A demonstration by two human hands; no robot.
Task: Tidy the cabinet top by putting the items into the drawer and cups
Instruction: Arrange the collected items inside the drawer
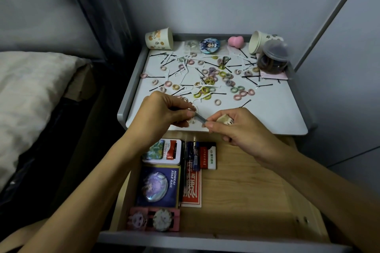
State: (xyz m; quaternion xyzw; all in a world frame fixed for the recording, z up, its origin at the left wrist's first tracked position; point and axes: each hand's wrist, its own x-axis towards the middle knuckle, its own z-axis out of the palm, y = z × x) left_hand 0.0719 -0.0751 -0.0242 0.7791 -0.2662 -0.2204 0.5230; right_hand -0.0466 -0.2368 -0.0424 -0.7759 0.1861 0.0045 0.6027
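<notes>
Both hands are meeting over the front edge of the cabinet top (267,113). The left hand (164,113) is pinching one end of a thin grey strip (199,117). The right hand (236,129) is pinching the other end and also holding a small beige object (225,119) in its curled fingers. Hair rings (207,82) and black hairpins (249,77) are lying scattered across the top. Paper cups are lying on their sides at the back left corner (159,39) and the back right corner (261,42). The open drawer (246,191) is sitting below the hands.

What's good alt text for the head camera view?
Left hand and right hand pinch a slim metal item at the edge of a white cabinet top strewn with hair ties, bobby pins and two tipped cups. The drawer below is open.
</notes>
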